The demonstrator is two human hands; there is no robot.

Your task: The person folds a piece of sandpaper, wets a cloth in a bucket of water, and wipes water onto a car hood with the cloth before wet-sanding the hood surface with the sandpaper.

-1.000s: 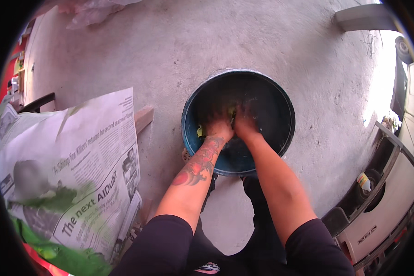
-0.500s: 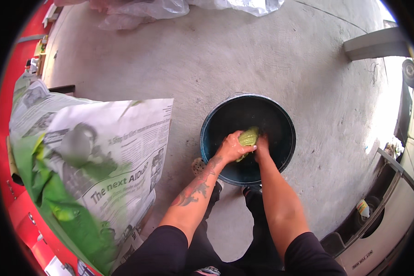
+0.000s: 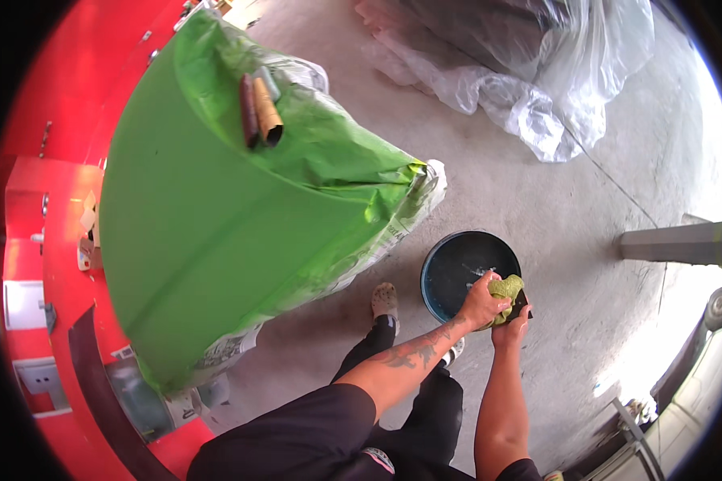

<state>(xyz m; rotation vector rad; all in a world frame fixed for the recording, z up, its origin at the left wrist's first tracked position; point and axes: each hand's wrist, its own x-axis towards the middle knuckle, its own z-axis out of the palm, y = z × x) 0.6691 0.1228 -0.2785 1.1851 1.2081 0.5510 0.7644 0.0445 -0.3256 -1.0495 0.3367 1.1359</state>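
Note:
A wet, yellow-green cloth (image 3: pixel 506 289) is bunched in my left hand (image 3: pixel 481 305), whose fingers are closed round it. My right hand (image 3: pixel 510 330) is just beside it, gripping a dark flat piece (image 3: pixel 523 305) with a square corner; its kind is hard to make out, and the cloth covers part of it. Both hands are over the near right rim of a round dark bucket (image 3: pixel 435 282). Water with ripples shows inside the bucket.
A large green panel (image 3: pixel 192 200), edged with masking paper, stands left. A dark red block (image 3: pixel 249 111) and a tan rolled piece (image 3: pixel 266 112) lie on it. Clear plastic sheeting (image 3: pixel 529 104) is at the back, a grey post (image 3: pixel 674 242) at right. My feet are by the bucket.
My hands have come up out of the bucket to its rim with the cloth, and a dark flat piece now shows in my right hand. The view has swung left, showing the green panel.

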